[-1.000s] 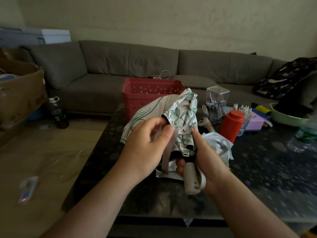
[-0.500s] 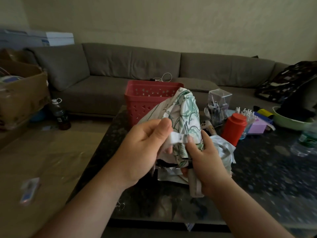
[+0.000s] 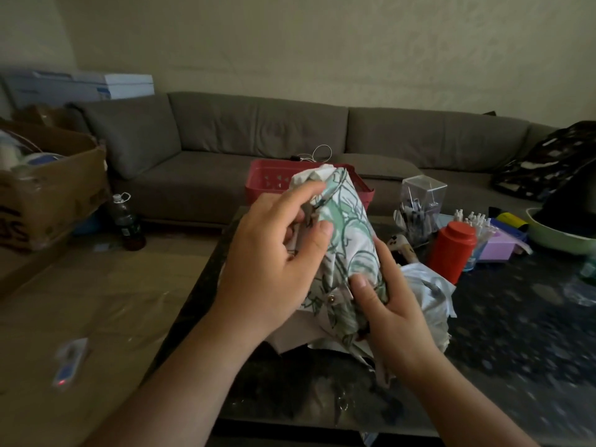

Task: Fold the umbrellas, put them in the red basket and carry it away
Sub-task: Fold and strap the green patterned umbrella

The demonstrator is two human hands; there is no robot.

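A white umbrella with a green leaf print (image 3: 346, 233) is bunched upright over the dark table, held between both hands. My left hand (image 3: 274, 256) wraps its fingers round the upper folds. My right hand (image 3: 387, 301) grips the lower part, thumb pressed on the fabric beside the strap's snap button. The handle is hidden by my right hand. Behind the umbrella stands the red basket (image 3: 267, 180) at the table's far edge. A second, pale umbrella (image 3: 432, 291) lies crumpled on the table just right of my hands.
On the dark table (image 3: 516, 333) stand a red canister (image 3: 453, 250), a clear box of pens (image 3: 421, 204), a purple box (image 3: 498, 250) and a green bowl (image 3: 558, 237). A grey sofa (image 3: 225, 150) runs behind. A cardboard box (image 3: 48, 185) and a bottle (image 3: 129, 224) sit at the left.
The strap that my left hand was pulling is now round the canopy. My left hand has moved up onto the upper folds, and my right hand has shifted up off the handle onto the fabric.
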